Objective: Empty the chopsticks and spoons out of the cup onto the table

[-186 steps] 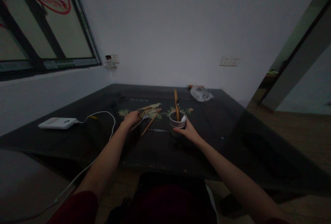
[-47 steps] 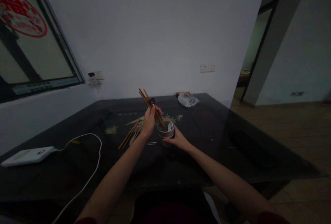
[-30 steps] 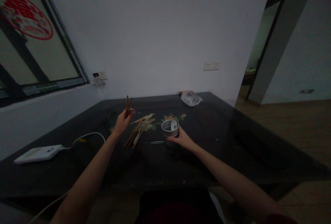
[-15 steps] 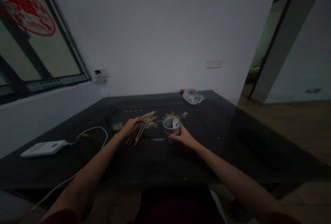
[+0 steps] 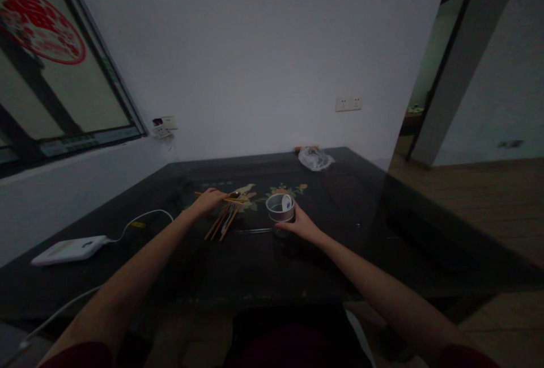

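My left hand [image 5: 208, 202] is closed on a pair of wooden chopsticks [image 5: 227, 198] held level just above the dark table [image 5: 263, 260]. Several more chopsticks [image 5: 221, 222] lie loose on the table just below that hand. My right hand [image 5: 300, 224] grips the near side of a small round cup [image 5: 279, 208], which stands upright and holds a white spoon [image 5: 287, 202]. A thin metal utensil [image 5: 255, 231] lies flat in front of the cup.
A white power bank [image 5: 70, 249] with a white cable [image 5: 142, 219] lies at the table's left. A crumpled clear bag [image 5: 315, 159] sits at the far edge by the wall. A window is at the left, a doorway at the right.
My left hand took the chopsticks out of the cup, swung them left and lowered them toward the loose pile. The cup now holds only the white spoon. My right hand stayed on the cup.
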Available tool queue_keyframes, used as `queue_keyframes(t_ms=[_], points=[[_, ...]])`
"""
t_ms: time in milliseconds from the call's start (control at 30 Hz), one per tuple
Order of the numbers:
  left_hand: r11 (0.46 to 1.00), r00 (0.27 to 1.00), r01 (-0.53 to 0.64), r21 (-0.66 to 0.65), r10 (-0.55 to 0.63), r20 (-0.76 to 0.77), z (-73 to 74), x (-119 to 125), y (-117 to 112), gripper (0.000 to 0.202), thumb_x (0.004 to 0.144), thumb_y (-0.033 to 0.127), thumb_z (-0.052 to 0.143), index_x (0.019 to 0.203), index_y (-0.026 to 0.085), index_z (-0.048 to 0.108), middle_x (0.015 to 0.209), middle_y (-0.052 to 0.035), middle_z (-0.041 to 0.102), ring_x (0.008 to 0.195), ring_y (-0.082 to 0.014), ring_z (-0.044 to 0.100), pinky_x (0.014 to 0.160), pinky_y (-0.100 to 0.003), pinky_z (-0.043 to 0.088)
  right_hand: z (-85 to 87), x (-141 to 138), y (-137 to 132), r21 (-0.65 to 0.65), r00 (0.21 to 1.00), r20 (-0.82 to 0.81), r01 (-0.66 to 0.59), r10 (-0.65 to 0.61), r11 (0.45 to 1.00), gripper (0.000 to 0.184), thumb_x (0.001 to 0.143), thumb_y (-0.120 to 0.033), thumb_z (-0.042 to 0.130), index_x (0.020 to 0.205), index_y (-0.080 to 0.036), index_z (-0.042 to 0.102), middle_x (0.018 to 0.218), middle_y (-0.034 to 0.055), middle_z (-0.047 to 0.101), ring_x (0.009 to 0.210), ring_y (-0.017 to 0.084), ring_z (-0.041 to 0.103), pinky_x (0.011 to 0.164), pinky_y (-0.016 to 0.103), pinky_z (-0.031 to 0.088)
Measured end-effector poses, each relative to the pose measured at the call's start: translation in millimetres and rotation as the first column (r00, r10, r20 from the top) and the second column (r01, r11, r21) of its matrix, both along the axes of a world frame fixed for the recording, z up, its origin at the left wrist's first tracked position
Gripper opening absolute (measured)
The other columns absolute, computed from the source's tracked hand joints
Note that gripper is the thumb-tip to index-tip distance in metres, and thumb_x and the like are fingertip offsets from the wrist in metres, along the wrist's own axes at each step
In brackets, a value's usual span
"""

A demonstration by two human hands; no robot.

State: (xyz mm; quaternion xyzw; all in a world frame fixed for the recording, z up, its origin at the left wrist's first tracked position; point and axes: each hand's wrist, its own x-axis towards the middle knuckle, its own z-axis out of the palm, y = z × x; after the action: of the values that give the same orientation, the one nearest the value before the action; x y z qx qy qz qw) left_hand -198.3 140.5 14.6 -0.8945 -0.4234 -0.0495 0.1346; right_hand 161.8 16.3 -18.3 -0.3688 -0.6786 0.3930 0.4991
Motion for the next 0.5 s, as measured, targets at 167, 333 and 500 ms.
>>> queue_keyframes(t_ms=[167,333,500], points=[[1.000,1.000,-0.006,0.003,0.006,-0.025,6.2,-5,-9,0.029,0.084,0.011,0.043,0.104,0.021,0.061,0.104,-0.0097,0.066,0.099,-0.0213,0.060,0.089,-0.034,0.041,-1.4,0,2,0.002,1.000,0.005,0.003,-0.003,1.000,0.085,0.058,-0.034,0.081,0.131,-0.018,0.039,0.130,0.0144,0.052,0.122,0.027,0.049,0.106,0.042,0.033],[0.998,0.998,-0.055,-0.035,0.054,-0.036,5.2,-18,-17,0.036,0.082,0.009,0.045,0.112,0.025,0.058,0.106,-0.0068,0.065,0.100,-0.0183,0.060,0.088,-0.028,0.043,-2.0,0,2,-0.002,1.000,-0.002,0.002,-0.002,1.000,0.087,0.058,-0.034,0.081,0.132,-0.017,0.039,0.131,0.0146,0.051,0.122,0.027,0.049,0.106,0.041,0.032],[0.998,0.998,-0.044,-0.035,0.046,0.039,-6.8,-32,-20,0.032,0.083,0.015,0.045,0.107,0.027,0.061,0.101,-0.0049,0.066,0.098,-0.0159,0.060,0.086,-0.024,0.043,-2.3,-1,2,0.014,1.000,-0.008,-0.015,0.015,1.000,0.088,0.059,-0.034,0.080,0.133,-0.017,0.037,0.131,0.0150,0.051,0.123,0.027,0.047,0.107,0.041,0.031]])
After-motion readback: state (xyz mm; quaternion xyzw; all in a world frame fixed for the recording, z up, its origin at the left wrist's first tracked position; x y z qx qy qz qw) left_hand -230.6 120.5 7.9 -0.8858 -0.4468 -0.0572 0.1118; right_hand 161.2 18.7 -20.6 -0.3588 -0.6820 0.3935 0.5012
